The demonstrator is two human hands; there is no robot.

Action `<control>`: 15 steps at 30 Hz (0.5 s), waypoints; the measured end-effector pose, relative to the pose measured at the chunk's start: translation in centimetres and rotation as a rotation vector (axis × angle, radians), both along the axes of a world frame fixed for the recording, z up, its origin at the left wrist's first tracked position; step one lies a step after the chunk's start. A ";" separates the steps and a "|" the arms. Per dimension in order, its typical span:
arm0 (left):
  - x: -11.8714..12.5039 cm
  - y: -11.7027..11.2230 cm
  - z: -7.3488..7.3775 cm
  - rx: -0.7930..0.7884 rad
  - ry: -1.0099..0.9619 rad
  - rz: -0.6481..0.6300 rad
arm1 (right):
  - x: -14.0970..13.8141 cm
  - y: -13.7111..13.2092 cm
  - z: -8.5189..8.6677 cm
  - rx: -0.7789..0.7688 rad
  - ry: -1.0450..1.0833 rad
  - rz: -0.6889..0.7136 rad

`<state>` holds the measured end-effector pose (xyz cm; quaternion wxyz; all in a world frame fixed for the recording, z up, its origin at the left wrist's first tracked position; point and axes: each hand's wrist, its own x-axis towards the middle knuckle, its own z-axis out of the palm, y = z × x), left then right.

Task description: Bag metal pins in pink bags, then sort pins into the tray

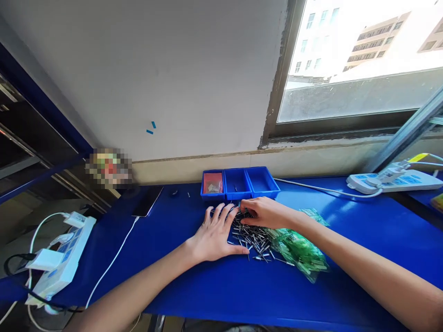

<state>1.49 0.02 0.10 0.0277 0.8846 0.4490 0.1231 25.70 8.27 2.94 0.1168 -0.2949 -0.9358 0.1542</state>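
Note:
A heap of small thin metal pins (254, 237) lies on the blue tabletop (194, 295). My left hand (216, 234) is spread over the heap's left side, palm down, with its fingers apart. At the far side of the heap, my right hand (261, 212) has its fingers curled down with thumb and fingertips close together; whatever they hold, if anything, is too small or hidden to make out. Beneath my right forearm lies a crumpled green clear plastic bag (301, 251), touching the heap's right side.
Behind the heap stands a blue three-compartment tray (265, 180); a red packet (212, 182) sits in its left compartment. A phone (148, 201) with a white cable lies left. Power strips stand at left (71, 253) and right (398, 180). The wall and window rise behind.

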 end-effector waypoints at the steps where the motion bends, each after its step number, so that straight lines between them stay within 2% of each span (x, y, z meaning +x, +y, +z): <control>1: 0.2 0.7 0.1 0.004 0.010 0.002 | -0.1 0.3 -0.1 -0.009 -0.003 0.002; 7: 0.5 3.5 0.5 0.050 0.098 0.012 | -0.2 1.1 -1.4 -0.021 0.052 -0.019; 11: 0.3 4.3 0.4 0.058 0.039 0.018 | -0.2 0.6 -2.4 0.022 0.118 -0.027; 15: -0.1 4.4 -0.1 0.068 -0.041 0.004 | -0.1 0.1 -2.4 0.044 0.120 -0.011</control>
